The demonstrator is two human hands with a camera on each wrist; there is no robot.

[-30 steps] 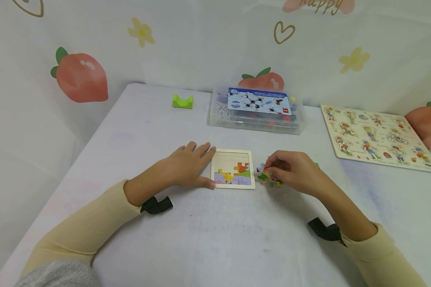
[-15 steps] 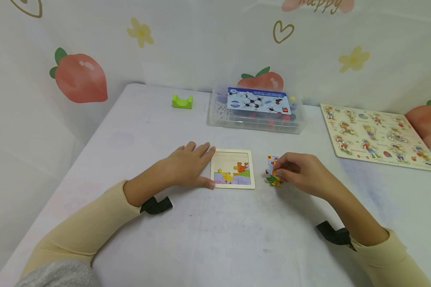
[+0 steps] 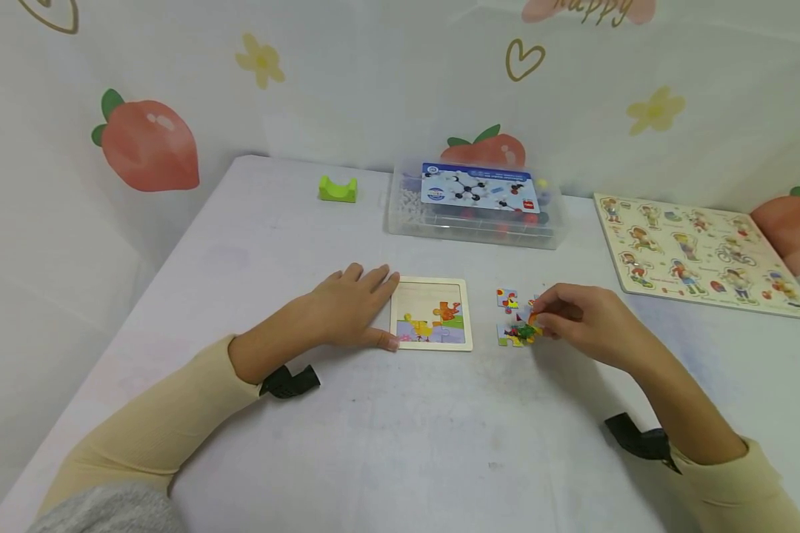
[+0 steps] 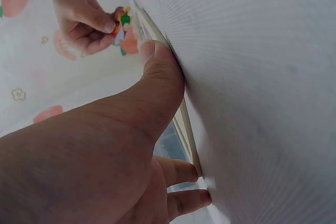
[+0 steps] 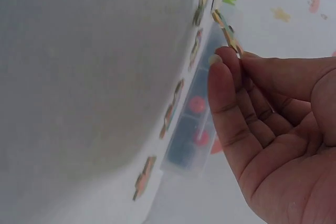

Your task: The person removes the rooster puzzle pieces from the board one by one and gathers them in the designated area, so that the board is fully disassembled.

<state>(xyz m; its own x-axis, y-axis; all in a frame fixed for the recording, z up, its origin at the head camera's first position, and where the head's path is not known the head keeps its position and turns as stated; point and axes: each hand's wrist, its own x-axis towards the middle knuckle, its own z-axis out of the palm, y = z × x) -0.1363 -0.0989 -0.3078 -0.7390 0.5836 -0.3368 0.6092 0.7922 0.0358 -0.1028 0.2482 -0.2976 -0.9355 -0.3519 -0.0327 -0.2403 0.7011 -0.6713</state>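
A small square wooden puzzle tray (image 3: 430, 294) lies mid-table, jigsaw pieces filling its lower part and right side. My left hand (image 3: 347, 309) rests along the tray's left edge with fingers spread; in the left wrist view the thumb (image 4: 157, 64) touches its rim. To the right of the tray, my right hand (image 3: 587, 323) pinches a colourful jigsaw piece (image 3: 526, 331) between thumb and fingertips, tilted over the loose pieces. The right wrist view has that piece (image 5: 227, 31) nearly edge-on. Two loose pieces show beside it, an upper piece (image 3: 506, 298) and a lower piece (image 3: 503, 340).
At the back stands a clear plastic box (image 3: 476, 235) with a molecule-model card on top. A green notched block (image 3: 338, 192) sits back left. A wooden picture board (image 3: 707, 255) lies back right. A printed cloth (image 3: 347, 96) hangs behind the table.
My right hand has moved right, away from the tray, with the pinched piece, uncovering loose pieces on the table. My left hand has stayed at the tray's edge.
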